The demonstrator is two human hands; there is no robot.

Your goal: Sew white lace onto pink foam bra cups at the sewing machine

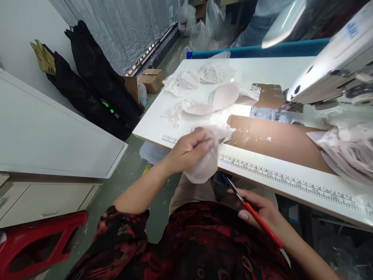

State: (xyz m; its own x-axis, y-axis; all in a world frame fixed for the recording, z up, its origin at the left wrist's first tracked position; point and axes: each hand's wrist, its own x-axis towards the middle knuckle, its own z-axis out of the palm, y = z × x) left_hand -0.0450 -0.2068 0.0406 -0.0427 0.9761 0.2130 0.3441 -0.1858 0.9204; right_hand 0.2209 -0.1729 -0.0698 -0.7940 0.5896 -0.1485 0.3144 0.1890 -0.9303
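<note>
My left hand [190,152] pinches a pale pink fabric cup [204,167] over the front edge of the white table [151,120]. Lace shows at the cup's far end, near the brown plate. Lower right, my right hand [259,210] is closed around red-handled scissors [259,221], whose blades point up and left, below the table edge. The scissors and the cup are apart. Behind my left hand lie more pale cups [225,96] and white lace pieces [183,83].
A white sewing machine [332,58] stands at the right, over a brown plate [271,140]. Piled pale fabric [349,151] lies at the right edge. Cardboard boxes [151,79] and dark clothing [90,66] are at the left, with a red stool [17,233] below. A person stands beyond the table.
</note>
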